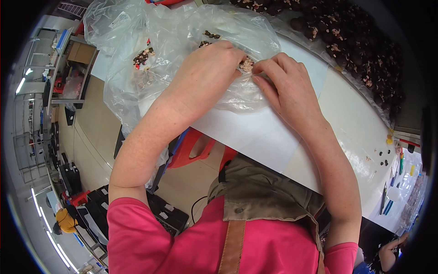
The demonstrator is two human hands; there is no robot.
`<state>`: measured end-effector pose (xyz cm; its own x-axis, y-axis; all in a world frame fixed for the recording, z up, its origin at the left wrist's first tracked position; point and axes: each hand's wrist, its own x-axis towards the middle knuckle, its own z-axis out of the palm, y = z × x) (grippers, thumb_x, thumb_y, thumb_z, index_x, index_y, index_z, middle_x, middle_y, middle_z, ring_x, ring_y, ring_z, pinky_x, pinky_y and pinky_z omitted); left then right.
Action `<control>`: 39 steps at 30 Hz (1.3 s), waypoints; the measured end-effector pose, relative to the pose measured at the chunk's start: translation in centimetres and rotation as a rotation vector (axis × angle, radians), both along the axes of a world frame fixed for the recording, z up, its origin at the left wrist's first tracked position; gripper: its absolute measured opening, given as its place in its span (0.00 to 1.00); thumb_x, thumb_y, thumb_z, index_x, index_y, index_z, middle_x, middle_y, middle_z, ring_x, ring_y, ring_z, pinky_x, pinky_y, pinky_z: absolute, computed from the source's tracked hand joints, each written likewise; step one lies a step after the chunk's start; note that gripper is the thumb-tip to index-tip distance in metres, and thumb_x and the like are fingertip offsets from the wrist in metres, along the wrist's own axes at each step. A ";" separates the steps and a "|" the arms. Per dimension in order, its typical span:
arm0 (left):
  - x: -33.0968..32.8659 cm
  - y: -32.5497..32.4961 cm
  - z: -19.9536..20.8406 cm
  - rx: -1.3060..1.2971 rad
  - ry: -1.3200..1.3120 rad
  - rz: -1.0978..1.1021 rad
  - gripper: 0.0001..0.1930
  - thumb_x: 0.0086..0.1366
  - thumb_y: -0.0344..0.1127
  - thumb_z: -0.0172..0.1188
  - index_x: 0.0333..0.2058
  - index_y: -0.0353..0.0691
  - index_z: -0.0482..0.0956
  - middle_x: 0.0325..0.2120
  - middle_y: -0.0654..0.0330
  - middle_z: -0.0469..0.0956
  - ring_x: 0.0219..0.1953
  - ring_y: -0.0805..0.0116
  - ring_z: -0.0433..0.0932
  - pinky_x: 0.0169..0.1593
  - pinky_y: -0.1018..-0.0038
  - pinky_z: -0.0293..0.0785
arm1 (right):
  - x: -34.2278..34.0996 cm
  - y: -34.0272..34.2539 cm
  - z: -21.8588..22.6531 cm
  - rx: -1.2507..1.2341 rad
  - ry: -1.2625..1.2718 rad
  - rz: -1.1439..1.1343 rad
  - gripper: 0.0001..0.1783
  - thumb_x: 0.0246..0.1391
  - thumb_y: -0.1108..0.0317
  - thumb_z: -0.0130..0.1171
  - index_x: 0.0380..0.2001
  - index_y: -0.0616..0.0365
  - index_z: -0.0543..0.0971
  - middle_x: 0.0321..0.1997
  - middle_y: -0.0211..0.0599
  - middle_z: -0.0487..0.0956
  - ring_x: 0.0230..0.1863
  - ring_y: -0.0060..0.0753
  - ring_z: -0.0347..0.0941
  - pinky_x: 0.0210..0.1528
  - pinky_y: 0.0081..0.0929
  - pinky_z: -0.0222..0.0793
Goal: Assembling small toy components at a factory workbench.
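Observation:
A crumpled clear plastic bag [178,23] is spread over the white table, under both my hands. My left hand [212,66] curls over it, fingertips bent down against a cluster of small pink-and-brown pieces [247,64]. From the other side my right hand [289,86] reaches the same cluster, thumb and fingers drawn together at its edge. The exact grip of both sets of fingertips is hidden. Dark brown pieces [211,34] show just beyond my left hand. Farther left, more brown, pink and red pieces [143,57] lie at the bag.
A large heap of dark brown and pink pieces [351,41] covers the far right of the table [351,118]. Pens and tools [388,206] lie at the right end, near a few small black bits [384,157]. A red stool [191,148] stands below the table edge.

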<state>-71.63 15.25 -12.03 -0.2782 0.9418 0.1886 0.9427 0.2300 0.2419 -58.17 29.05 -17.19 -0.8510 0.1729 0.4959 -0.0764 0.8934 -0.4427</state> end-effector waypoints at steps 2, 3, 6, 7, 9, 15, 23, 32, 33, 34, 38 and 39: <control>-0.2 0.1 -0.4 0.011 -0.003 0.001 0.11 0.56 0.27 0.59 0.39 0.32 0.79 0.31 0.50 0.78 0.35 0.49 0.77 0.41 0.61 0.72 | -0.1 0.0 -0.2 -0.079 -0.044 -0.023 0.06 0.53 0.70 0.60 0.34 0.56 0.76 0.35 0.37 0.73 0.41 0.42 0.69 0.45 0.35 0.63; -0.4 0.1 -0.6 0.017 -0.001 0.007 0.11 0.56 0.27 0.59 0.39 0.32 0.79 0.31 0.49 0.78 0.34 0.49 0.77 0.40 0.61 0.72 | -0.3 0.1 -0.3 -0.081 -0.044 -0.022 0.06 0.53 0.70 0.60 0.34 0.56 0.76 0.35 0.37 0.73 0.41 0.42 0.69 0.45 0.35 0.63; -1.2 -0.2 -1.0 0.055 -0.055 0.001 0.11 0.56 0.26 0.59 0.39 0.32 0.78 0.31 0.49 0.78 0.35 0.49 0.78 0.40 0.62 0.73 | -1.3 0.1 -0.8 -0.075 -0.053 -0.003 0.05 0.53 0.70 0.59 0.34 0.56 0.76 0.35 0.37 0.73 0.40 0.43 0.69 0.45 0.36 0.63; -1.6 -0.2 -1.4 0.055 -0.057 0.002 0.11 0.56 0.26 0.59 0.39 0.32 0.78 0.31 0.49 0.78 0.35 0.49 0.78 0.40 0.62 0.73 | -1.7 0.0 -1.1 -0.075 -0.063 0.001 0.05 0.53 0.70 0.59 0.33 0.57 0.76 0.35 0.37 0.73 0.40 0.43 0.69 0.45 0.35 0.63; -2.6 -0.3 -2.4 0.097 -0.130 -0.028 0.11 0.56 0.24 0.58 0.40 0.32 0.77 0.32 0.49 0.79 0.35 0.51 0.79 0.39 0.64 0.74 | -2.6 0.0 -1.9 -0.077 -0.075 0.005 0.05 0.53 0.70 0.59 0.33 0.57 0.75 0.35 0.37 0.73 0.40 0.43 0.69 0.45 0.35 0.63; -5.8 0.2 -5.6 0.057 -0.186 0.031 0.13 0.56 0.21 0.58 0.41 0.33 0.73 0.33 0.50 0.80 0.36 0.53 0.80 0.39 0.66 0.76 | -5.5 0.8 -4.8 -0.234 -0.121 0.051 0.05 0.52 0.71 0.60 0.32 0.58 0.76 0.34 0.36 0.73 0.39 0.40 0.69 0.43 0.32 0.65; -8.6 0.9 -9.1 0.120 -0.265 0.029 0.12 0.56 0.22 0.59 0.40 0.34 0.73 0.33 0.53 0.80 0.36 0.56 0.81 0.38 0.68 0.76 | -8.6 1.2 -7.9 -0.213 -0.067 0.032 0.05 0.54 0.71 0.58 0.35 0.58 0.77 0.34 0.36 0.73 0.38 0.39 0.68 0.44 0.30 0.65; -10.3 1.5 -11.9 0.110 -0.150 0.013 0.09 0.56 0.25 0.60 0.37 0.34 0.78 0.32 0.53 0.79 0.34 0.56 0.79 0.38 0.67 0.74 | -10.3 1.8 -10.4 -0.189 -0.104 0.013 0.05 0.54 0.72 0.56 0.35 0.58 0.77 0.35 0.36 0.74 0.40 0.39 0.70 0.47 0.31 0.64; -10.4 1.5 -12.1 0.128 -0.137 0.009 0.09 0.57 0.26 0.60 0.37 0.34 0.79 0.32 0.53 0.79 0.34 0.55 0.78 0.38 0.66 0.74 | -10.4 1.8 -10.6 -0.190 -0.105 0.013 0.05 0.54 0.72 0.56 0.35 0.58 0.77 0.35 0.36 0.74 0.40 0.39 0.70 0.47 0.31 0.64; -10.4 1.5 -12.3 0.126 -0.139 0.009 0.09 0.57 0.26 0.60 0.37 0.34 0.79 0.32 0.53 0.79 0.34 0.55 0.78 0.38 0.66 0.74 | -10.5 1.8 -10.7 -0.192 -0.104 0.013 0.05 0.54 0.72 0.56 0.35 0.58 0.77 0.35 0.36 0.74 0.40 0.39 0.70 0.47 0.31 0.64; -10.4 1.4 -12.4 0.135 -0.109 0.005 0.10 0.57 0.26 0.60 0.39 0.34 0.79 0.32 0.52 0.79 0.36 0.53 0.78 0.40 0.65 0.74 | -10.7 1.8 -11.1 -0.166 -0.041 0.011 0.05 0.51 0.72 0.56 0.33 0.57 0.74 0.33 0.36 0.74 0.36 0.40 0.71 0.45 0.33 0.62; -10.4 1.4 -12.3 0.140 -0.100 -0.007 0.10 0.57 0.26 0.60 0.39 0.33 0.79 0.32 0.52 0.79 0.36 0.53 0.78 0.41 0.65 0.74 | -10.6 1.8 -11.0 -0.166 -0.041 0.012 0.05 0.51 0.72 0.56 0.33 0.57 0.74 0.33 0.36 0.74 0.36 0.40 0.71 0.45 0.33 0.62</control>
<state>-82.02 16.63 -24.36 -0.2960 0.9102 0.2897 0.9135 0.1812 0.3642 -68.79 30.84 -28.20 -0.8724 0.2397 0.4261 -0.0652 0.8068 -0.5872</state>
